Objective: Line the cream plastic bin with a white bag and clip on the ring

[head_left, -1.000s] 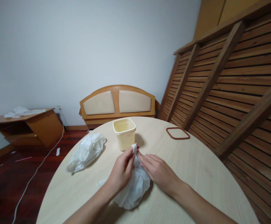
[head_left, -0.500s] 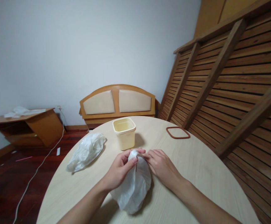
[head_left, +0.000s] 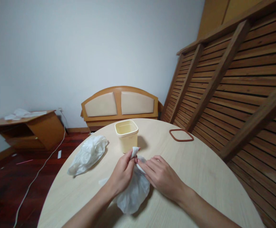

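A crumpled white plastic bag (head_left: 132, 193) lies on the round pale wooden table (head_left: 200, 177) in front of me. My left hand (head_left: 123, 174) pinches the bag's upper edge between thumb and fingers and lifts it slightly. My right hand (head_left: 160, 175) rests on the bag's right side, its fingertips gripping the same edge beside my left hand. Just beyond my hands stands a square pale yellow plastic container (head_left: 127, 136), upright and without a lid.
A second crumpled white plastic bag (head_left: 88, 154) lies on the table to the left. A brown square ring (head_left: 181, 135) lies at the table's far right. A slatted wooden frame (head_left: 235, 88) leans along the right. A headboard (head_left: 119, 106) and low cabinet (head_left: 25, 128) stand by the wall.
Half a second ago the hands cupped the bag low on the table; now both pinch its top edge and hold it a little higher, near the container.
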`<state>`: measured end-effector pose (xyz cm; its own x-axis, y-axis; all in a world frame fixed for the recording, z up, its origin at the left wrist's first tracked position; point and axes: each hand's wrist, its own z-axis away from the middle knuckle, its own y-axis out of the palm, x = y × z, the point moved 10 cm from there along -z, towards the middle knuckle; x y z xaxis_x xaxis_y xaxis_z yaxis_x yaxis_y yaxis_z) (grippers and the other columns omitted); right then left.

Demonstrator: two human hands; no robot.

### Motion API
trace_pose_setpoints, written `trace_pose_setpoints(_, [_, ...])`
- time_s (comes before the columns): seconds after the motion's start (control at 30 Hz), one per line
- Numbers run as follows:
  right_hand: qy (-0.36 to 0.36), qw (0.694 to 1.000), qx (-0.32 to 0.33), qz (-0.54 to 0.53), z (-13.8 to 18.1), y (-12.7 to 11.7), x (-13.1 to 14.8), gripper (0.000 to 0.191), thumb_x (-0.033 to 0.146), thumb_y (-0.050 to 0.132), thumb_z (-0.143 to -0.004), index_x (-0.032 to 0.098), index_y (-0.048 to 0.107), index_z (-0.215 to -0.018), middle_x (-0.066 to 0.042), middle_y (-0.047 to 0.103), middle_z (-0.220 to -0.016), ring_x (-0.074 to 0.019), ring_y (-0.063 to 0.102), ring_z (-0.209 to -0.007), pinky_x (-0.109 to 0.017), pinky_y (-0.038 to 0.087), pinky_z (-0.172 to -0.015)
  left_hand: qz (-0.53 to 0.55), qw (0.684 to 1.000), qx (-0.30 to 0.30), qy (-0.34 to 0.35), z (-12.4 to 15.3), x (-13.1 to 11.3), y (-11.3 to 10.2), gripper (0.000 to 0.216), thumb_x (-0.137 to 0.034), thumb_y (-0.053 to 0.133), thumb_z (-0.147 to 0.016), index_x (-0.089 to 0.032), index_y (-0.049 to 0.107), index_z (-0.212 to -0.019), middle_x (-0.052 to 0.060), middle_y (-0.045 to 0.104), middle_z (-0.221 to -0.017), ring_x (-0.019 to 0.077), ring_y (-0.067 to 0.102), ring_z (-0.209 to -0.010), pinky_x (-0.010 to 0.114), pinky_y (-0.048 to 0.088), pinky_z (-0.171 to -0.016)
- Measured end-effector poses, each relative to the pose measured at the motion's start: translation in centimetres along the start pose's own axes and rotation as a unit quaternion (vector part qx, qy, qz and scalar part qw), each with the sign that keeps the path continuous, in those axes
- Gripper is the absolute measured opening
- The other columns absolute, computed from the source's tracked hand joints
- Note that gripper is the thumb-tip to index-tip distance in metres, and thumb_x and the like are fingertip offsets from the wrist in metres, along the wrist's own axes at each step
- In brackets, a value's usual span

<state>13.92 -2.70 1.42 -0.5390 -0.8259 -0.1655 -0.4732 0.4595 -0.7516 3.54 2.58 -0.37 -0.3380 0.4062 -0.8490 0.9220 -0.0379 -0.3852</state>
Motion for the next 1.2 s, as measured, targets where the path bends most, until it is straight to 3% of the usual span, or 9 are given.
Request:
trace_pose_setpoints(0.13, [-0.008, 0.999, -0.014, -0.037, 0.0, -0.6, 0.3, 0.020, 0.013, 0.051, -0.097, 0.017, 0.060, -0.114, -0.003, 0.070, -0.086, -0.0202, 0.063, -0.080, -0.038, 0.045, -0.082, -0.098, 0.994, 0.037, 0.037, 0.4, -1.4, 0.7, 0.033, -0.031, 0.038, -0.100, -0.018, 0.067, -0.108, 0.007, 0.067, -0.098, 0.0232, 0.060, -0.093, 0.036, 0.045, -0.088])
trace_pose_setpoints(0.27, [-0.005, 0.998, -0.022, -0.061, 0.4, -0.9, -0.1, 0.034, 0.010, 0.057, -0.090, 0.016, 0.053, -0.123, -0.007, 0.072, -0.100, -0.0223, 0.064, -0.090, -0.040, 0.045, -0.087, -0.145, 0.985, 0.079, 0.058, 0.4, -1.9, 1.6, 0.033, -0.031, 0.039, -0.101, -0.019, 0.067, -0.087, 0.007, 0.063, -0.090, 0.0224, 0.059, -0.089, 0.034, 0.044, -0.083])
trace_pose_setpoints(0.4, [0.014, 0.997, 0.004, -0.076, 0.5, -0.1, -0.6, 0.043, 0.008, 0.062, -0.085, 0.016, 0.053, -0.126, -0.007, 0.072, -0.101, -0.0238, 0.066, -0.091, -0.041, 0.047, -0.085, -0.127, 0.985, 0.095, 0.061, 0.2, -1.5, 1.9, 0.031, -0.025, 0.048, -0.096, -0.017, 0.065, -0.072, 0.005, 0.062, -0.081, 0.0198, 0.059, -0.082, 0.029, 0.043, -0.074])
trace_pose_setpoints(0.6, [0.083, 0.989, -0.005, -0.124, 0.7, 0.1, -1.9, 0.039, 0.006, 0.068, -0.082, 0.017, 0.058, -0.118, -0.007, 0.072, -0.100, -0.0232, 0.066, -0.091, -0.039, 0.048, -0.085, -0.080, 0.997, 0.010, 0.018, -0.2, -0.1, 0.2, 0.016, -0.026, 0.061, -0.087, -0.015, 0.071, -0.094, 0.007, 0.072, -0.086, 0.0196, 0.064, -0.079, 0.028, 0.046, -0.071])
trace_pose_setpoints(0.77, [0.066, 0.995, 0.021, -0.065, 0.7, 0.3, -1.4, 0.049, 0.010, 0.073, -0.081, 0.018, 0.057, -0.127, -0.005, 0.073, -0.099, -0.0237, 0.066, -0.088, -0.039, 0.046, -0.082, -0.048, 0.998, 0.040, 0.008, -0.2, -0.2, 0.7, 0.029, -0.029, 0.048, -0.095, -0.016, 0.073, -0.093, 0.007, 0.074, -0.086, 0.0198, 0.066, -0.081, 0.029, 0.049, -0.074])
trace_pose_setpoints(0.87, [0.079, 0.996, 0.041, -0.028, 0.6, 0.8, -1.6, 0.049, 0.013, 0.078, -0.078, 0.018, 0.059, -0.123, -0.004, 0.072, -0.095, -0.0233, 0.065, -0.085, -0.038, 0.044, -0.081, -0.043, 0.998, 0.036, 0.015, -0.2, 0.1, 0.7, 0.024, -0.024, 0.052, -0.091, -0.017, 0.074, -0.095, 0.007, 0.076, -0.092, 0.0206, 0.068, -0.087, 0.031, 0.050, -0.081])
trace_pose_setpoints(1.07, [0.086, 0.995, 0.049, 0.020, 0.3, 1.3, -1.5, 0.055, 0.016, 0.082, -0.076, 0.016, 0.058, -0.125, -0.003, 0.072, -0.093, -0.0228, 0.065, -0.084, -0.038, 0.042, -0.083, -0.068, 0.997, 0.029, -0.009, -0.1, 1.2, 0.6, 0.026, -0.024, 0.062, -0.084, -0.017, 0.071, -0.107, 0.007, 0.075, -0.094, 0.0180, 0.063, -0.073, 0.028, 0.048, -0.066])
trace_pose_setpoints(1.2, [0.117, 0.991, 0.049, 0.035, 0.4, 1.2, -2.0, 0.046, 0.019, 0.082, -0.076, 0.014, 0.061, -0.116, -0.004, 0.072, -0.091, -0.0233, 0.065, -0.083, -0.038, 0.040, -0.081, -0.068, 0.997, 0.039, 0.010, 0.1, 0.5, 0.8, 0.029, -0.023, 0.065, -0.083, -0.017, 0.066, -0.111, 0.008, 0.073, -0.100, 0.0186, 0.063, -0.079, 0.030, 0.049, -0.072])
